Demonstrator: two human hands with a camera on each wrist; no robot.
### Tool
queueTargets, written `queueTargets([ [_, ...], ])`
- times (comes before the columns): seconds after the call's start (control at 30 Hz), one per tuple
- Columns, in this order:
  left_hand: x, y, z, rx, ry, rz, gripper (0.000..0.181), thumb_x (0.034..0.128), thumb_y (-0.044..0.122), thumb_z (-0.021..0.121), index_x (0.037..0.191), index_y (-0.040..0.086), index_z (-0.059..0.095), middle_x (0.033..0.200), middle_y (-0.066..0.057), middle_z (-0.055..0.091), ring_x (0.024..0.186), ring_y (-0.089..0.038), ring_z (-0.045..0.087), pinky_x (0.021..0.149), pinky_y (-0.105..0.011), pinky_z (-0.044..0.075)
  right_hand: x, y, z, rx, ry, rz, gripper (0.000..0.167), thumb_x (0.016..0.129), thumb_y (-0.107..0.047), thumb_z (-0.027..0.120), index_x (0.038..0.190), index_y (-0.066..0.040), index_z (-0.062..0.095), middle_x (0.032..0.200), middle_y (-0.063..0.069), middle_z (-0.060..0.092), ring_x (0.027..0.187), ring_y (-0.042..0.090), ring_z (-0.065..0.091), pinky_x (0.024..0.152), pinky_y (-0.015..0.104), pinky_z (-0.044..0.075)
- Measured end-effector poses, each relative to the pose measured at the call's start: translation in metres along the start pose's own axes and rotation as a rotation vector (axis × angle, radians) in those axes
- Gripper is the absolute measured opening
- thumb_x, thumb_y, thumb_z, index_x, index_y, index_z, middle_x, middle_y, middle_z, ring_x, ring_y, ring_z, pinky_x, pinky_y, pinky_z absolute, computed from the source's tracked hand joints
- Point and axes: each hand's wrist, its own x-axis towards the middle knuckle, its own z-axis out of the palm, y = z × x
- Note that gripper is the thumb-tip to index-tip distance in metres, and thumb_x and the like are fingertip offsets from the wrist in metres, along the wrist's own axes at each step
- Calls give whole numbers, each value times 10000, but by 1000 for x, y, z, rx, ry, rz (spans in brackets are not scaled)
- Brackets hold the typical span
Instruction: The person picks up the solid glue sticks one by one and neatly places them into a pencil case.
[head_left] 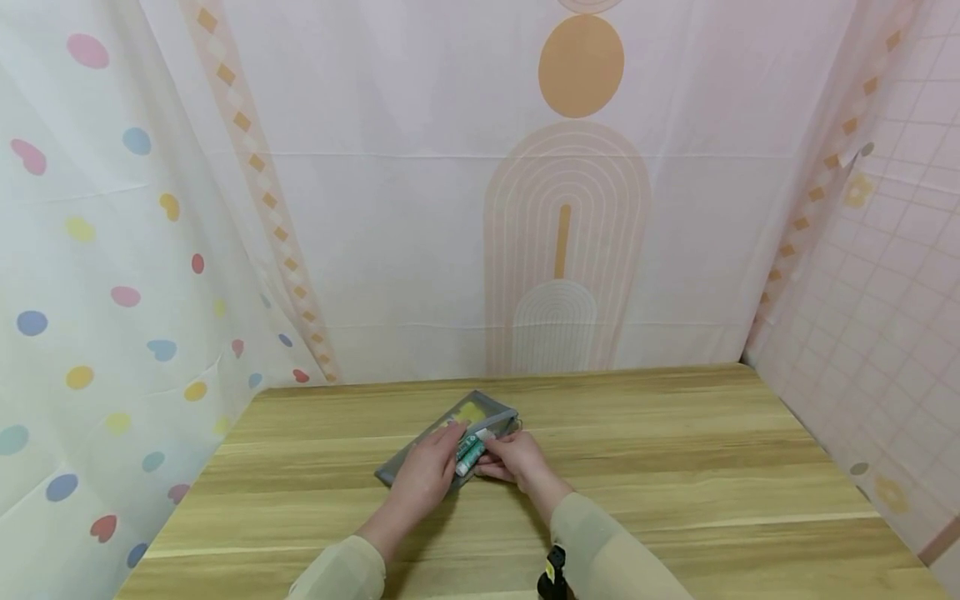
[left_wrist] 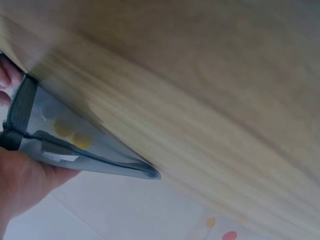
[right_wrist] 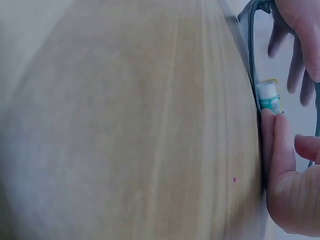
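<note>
A grey mesh zip pouch [head_left: 492,407] lies at a slant on the table, with yellow things showing through its mesh. My left hand [head_left: 426,468] grips the pouch, its fingers over the upper side. Green tubes with white ends [head_left: 471,454], looking like glue sticks, lie side by side at the pouch's near edge, between the two hands. With thumb and fingers, my right hand [head_left: 519,458] holds one tube near its upper end. The right wrist view shows a white-capped tube [right_wrist: 268,91] beside the right fingertips, within the pouch's dark edge [right_wrist: 252,55].
The wood-grain table [head_left: 675,450] extends around the pouch. Patterned curtains [head_left: 390,250] hang behind it and on both sides. A small black object with a yellow mark [head_left: 553,575] is by the right sleeve.
</note>
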Motion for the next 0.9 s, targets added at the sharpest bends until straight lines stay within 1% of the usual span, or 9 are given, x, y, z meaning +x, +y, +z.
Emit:
queueTargets([
  [0.2,0,1,-1,15,6,8,399,944,15,609,1342,14,587,1298,-220,606,1175,-403,586,892,-685,454,-1,0,4,26,-18,-17,177,959,85,515,1018,229,599,768,183,701,679,199,721,713,317,595],
  [0.33,0,1,-1,16,-3,3,368,958,22,605,1325,11,600,1309,-209,605,1181,-399,583,904,-694,441,0,2,6,57,-11,-14,185,941,133,492,1063,246,573,828,211,697,755,245,734,746,310,589],
  [0.43,0,0,-1,15,-10,7,352,958,19,603,1311,15,609,1303,-200,611,1174,-395,588,904,-695,440,1,2,7,72,-20,-15,218,943,141,490,1119,257,545,906,264,688,817,273,733,772,309,583],
  [0.5,0,-1,-1,14,-17,8,347,959,15,599,1305,21,613,1297,-199,615,1174,-389,591,913,-688,440,0,2,7,78,-32,-14,235,949,137,490,1144,259,534,937,278,682,837,274,732,781,308,581],
  [0.67,-1,-1,-1,22,-41,15,333,950,7,599,1281,25,629,1295,-193,621,1192,-377,583,924,-678,440,0,4,5,87,-66,-14,263,974,116,474,1185,269,508,919,242,693,842,260,731,785,300,578],
  [0.77,-1,-1,-1,31,-60,25,332,942,13,604,1272,22,637,1305,-183,620,1213,-383,566,934,-691,423,0,3,3,89,-77,-14,280,991,96,459,1204,274,494,910,227,698,840,251,731,786,296,578],
  [0.9,-1,-2,-1,56,-78,42,341,939,36,612,1278,25,641,1313,-173,619,1219,-399,558,944,-711,397,-1,1,-1,79,-85,-17,312,1003,79,443,1243,276,465,951,253,697,865,259,729,798,297,575],
])
